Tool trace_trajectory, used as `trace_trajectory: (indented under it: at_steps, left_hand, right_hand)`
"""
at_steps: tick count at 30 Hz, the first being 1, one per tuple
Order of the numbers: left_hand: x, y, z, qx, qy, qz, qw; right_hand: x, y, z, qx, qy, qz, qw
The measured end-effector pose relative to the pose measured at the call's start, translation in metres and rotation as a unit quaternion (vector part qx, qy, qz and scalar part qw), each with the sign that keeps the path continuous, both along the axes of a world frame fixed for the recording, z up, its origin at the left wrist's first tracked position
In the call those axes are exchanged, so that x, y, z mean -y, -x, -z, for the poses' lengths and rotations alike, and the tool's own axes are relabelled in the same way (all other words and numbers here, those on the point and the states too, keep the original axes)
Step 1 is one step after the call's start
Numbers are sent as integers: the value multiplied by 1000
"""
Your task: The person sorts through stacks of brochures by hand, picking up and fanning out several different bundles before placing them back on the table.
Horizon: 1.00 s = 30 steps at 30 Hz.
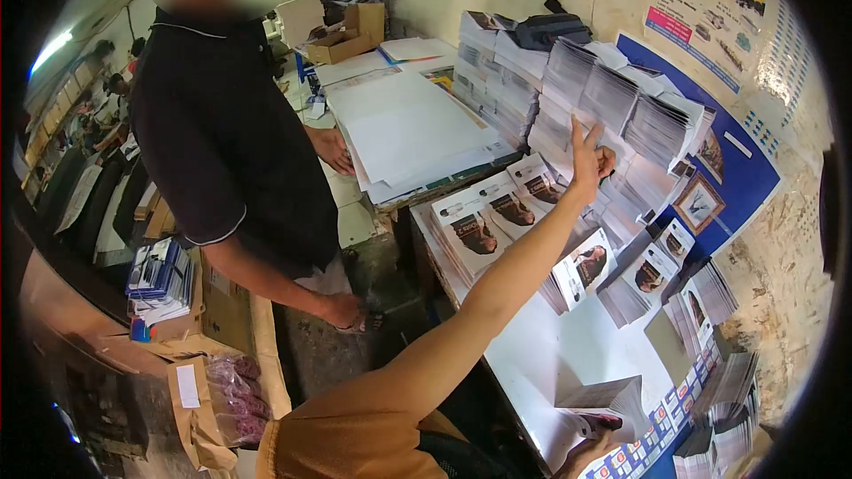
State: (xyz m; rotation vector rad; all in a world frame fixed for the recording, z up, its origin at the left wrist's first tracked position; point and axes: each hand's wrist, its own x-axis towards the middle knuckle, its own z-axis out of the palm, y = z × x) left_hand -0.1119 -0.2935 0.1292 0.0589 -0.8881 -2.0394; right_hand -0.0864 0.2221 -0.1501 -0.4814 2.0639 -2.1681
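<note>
My left hand (589, 158) reaches across the table with two fingers stretched out and the others curled. It holds nothing and is in front of tall piles of pale booklets (568, 80) by the wall. At the bottom edge, my right hand (587, 459) grips a thick bundle of booklets (612, 401) at its near end; part of this hand is cut off. Below my left arm lie stacks of white booklets (475, 235) with a dark portrait on the cover. Another portrait-covered stack (586, 268) leans at an angle to the right of that arm.
A person in a dark shirt (213, 124) stands across at the left, hands low. Large white sheets (413, 129) cover the adjoining table. Fanned booklets (732, 390) line the right edge. Cardboard boxes (342, 40) sit at the back; blue-covered booklets (158, 270) are stacked left.
</note>
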Motion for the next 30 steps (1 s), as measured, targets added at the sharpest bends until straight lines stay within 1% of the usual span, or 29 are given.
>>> trace_trajectory:
  at_steps: [4,7,9,10,11,12,14,16,18,20,21,22,25,28,30]
  left_hand:
    - [-5,-3,-7,3,24,-17,1000]
    - [-34,-1,-8,29,112,-58,992]
    - [-86,-13,11,60,249,-60,965]
    - [-112,-26,26,71,288,47,954]
    - [-145,-29,46,33,266,134,954]
    - [-172,-42,63,45,337,177,924]
    - [-232,-67,85,64,356,240,901]
    - [-269,-89,92,104,378,251,885]
    - [-296,-96,119,90,364,216,902]
    - [-306,-96,133,80,310,273,907]
    - [-310,-98,134,76,281,299,909]
    - [-310,-99,135,71,283,282,914]
    - [-314,-98,134,76,270,291,915]
    - [-311,-102,120,75,312,263,910]
    - [-312,-98,125,46,297,263,917]
  right_hand:
    - [0,-1,-2,4,-2,2,1000]
    - [0,-2,-4,6,-3,4,1000]
    - [0,-4,-5,8,-3,7,1000]
    - [0,-4,-6,8,-4,9,1000]
    - [0,-4,-7,7,-2,11,1000]
    - [0,-4,-8,7,0,12,1000]
    - [-2,-5,-8,7,0,16,1000]
    - [-4,-7,-9,10,-6,20,1000]
    - [-2,-9,-9,12,-5,23,1000]
    - [-2,-11,-8,11,-6,24,1000]
    - [-1,-12,-8,12,-5,25,1000]
    - [1,-12,-8,11,-6,23,1000]
    - [3,-16,-8,13,-7,23,1000]
    - [4,-17,-11,14,-6,22,1000]
    - [5,-20,-11,17,-7,23,1000]
